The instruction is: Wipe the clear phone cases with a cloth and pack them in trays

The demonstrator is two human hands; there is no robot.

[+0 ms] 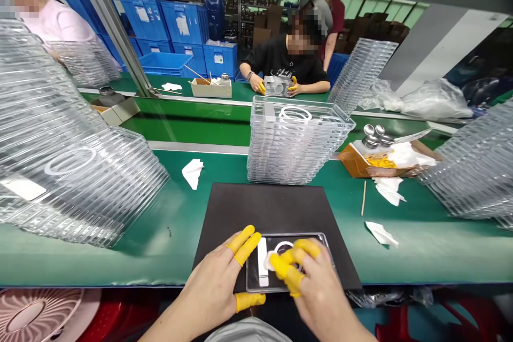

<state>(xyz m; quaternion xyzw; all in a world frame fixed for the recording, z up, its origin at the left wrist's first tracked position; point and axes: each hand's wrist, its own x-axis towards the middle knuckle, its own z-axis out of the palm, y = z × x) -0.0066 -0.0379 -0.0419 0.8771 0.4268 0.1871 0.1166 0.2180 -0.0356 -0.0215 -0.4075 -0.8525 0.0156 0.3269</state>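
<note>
A shallow clear plastic tray (316, 235) lies on a black mat (266, 203) in front of me. It carries a white strip (262, 262) and a white ring (284, 246), the ring partly covered by my right hand. My left hand (218, 272) braces the tray's left side, yellow finger cots at its far left corner and the thumb at the near edge. My right hand (312, 272), also in yellow finger cots and slightly blurred, pinches a small white wipe (270, 261) against the tray beside the strip.
Stacks of clear trays stand at left (80, 171), centre back (286, 144) and right (476, 165). A cardboard box (356, 163) holds metal-topped bottles and yellow finger cots. Crumpled wipes (193, 173) and a thin stick (364, 197) lie about. Across the bench, a person (286, 59) handles a tray.
</note>
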